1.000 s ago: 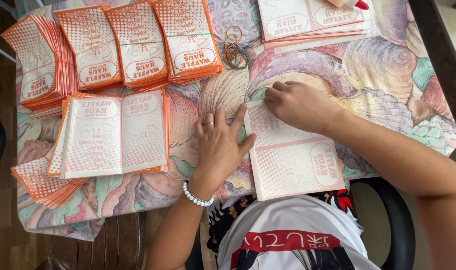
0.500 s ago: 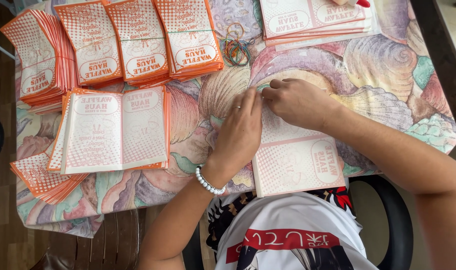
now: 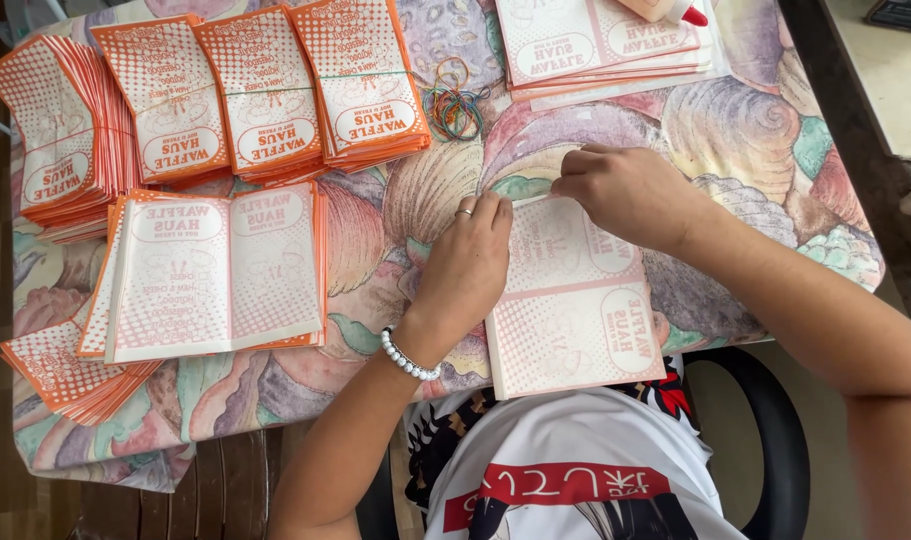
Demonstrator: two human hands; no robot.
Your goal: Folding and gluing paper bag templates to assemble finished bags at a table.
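Note:
A flat orange-and-white printed paper sheet [image 3: 576,310] lies on the table right in front of me, its near edge over the table's edge. My left hand [image 3: 471,265], with a ring and a bead bracelet, presses flat on the sheet's left edge, fingers together. My right hand [image 3: 626,195] rests on the sheet's far edge with its fingers curled and pinching the paper there.
A pile of flat sheets [image 3: 216,270] lies at left. Bundled folded orange bags [image 3: 266,90] line the far left, with more [image 3: 61,375] at the near left corner. Coloured rubber bands [image 3: 456,105] lie at centre back. Another sheet stack [image 3: 596,45] and a glue bottle [image 3: 666,10] sit far right. The floral tablecloth [image 3: 756,130] covers the table.
My left hand slid up and to the right, from the cloth beside the sheet onto the sheet's left edge. My right hand stayed at the sheet's far edge.

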